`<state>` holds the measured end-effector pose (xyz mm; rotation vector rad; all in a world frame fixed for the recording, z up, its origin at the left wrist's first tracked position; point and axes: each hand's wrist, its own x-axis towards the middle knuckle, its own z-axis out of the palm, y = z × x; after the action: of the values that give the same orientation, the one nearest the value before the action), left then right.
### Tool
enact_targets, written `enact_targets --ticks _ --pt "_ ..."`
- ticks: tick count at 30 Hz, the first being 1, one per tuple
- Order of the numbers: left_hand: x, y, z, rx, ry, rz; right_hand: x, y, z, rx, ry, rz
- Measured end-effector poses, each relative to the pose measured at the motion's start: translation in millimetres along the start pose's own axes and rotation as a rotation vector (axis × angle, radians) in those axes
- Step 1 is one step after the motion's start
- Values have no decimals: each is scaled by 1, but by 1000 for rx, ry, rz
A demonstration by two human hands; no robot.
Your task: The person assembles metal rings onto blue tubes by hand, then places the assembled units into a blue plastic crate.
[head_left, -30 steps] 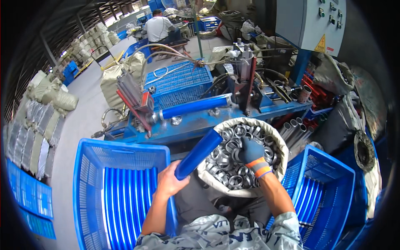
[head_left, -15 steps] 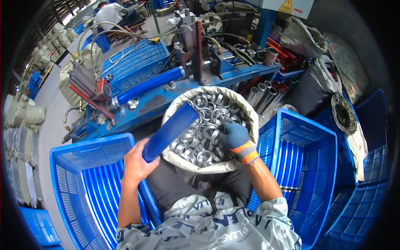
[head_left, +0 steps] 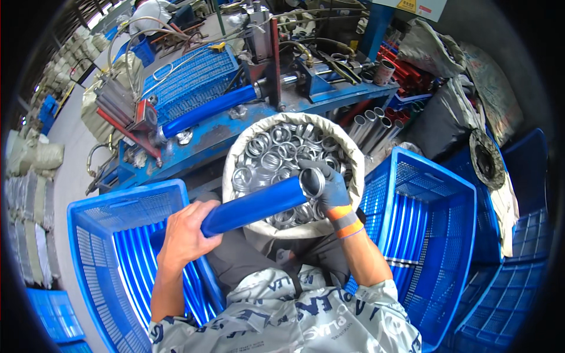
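Observation:
My bare left hand [head_left: 187, 231] is wrapped round a shiny blue tube [head_left: 256, 205], which slants up to the right over a sack. In my right hand [head_left: 331, 187], gloved in grey with an orange cuff band, is a silver metal ring [head_left: 312, 182]. The ring sits at the tube's right end; whether it is seated on the tube or only against it I cannot tell. Below the tube, the pale cloth sack [head_left: 234, 154] stands between my knees, filled with many loose metal rings [head_left: 272, 160].
Blue crates stand on both sides, the left crate [head_left: 88, 235] and right crate [head_left: 435, 166] holding blue tubes. Ahead is a blue workbench [head_left: 203, 147] with another blue tube [head_left: 212, 110] clamped in a machine. Bare metal tubes [head_left: 369, 126] stand beyond the sack. A person [head_left: 147, 16] sits far left.
My right hand has lifted a ring from the sack and brought it to the tube's end. The tube has swung from steeply raised to flatter, its far end moving right and down.

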<state>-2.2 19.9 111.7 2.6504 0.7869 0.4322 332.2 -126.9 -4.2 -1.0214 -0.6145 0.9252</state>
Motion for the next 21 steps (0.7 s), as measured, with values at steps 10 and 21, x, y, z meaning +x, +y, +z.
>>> enact_targets --ticks 10,21 --pt "-10 -12 4 -2 -22 -56 -25 -15 1 -63 -227 -7" --pt "-13 -8 -11 48 -65 3 -35 -5 -1 175 -302 31"
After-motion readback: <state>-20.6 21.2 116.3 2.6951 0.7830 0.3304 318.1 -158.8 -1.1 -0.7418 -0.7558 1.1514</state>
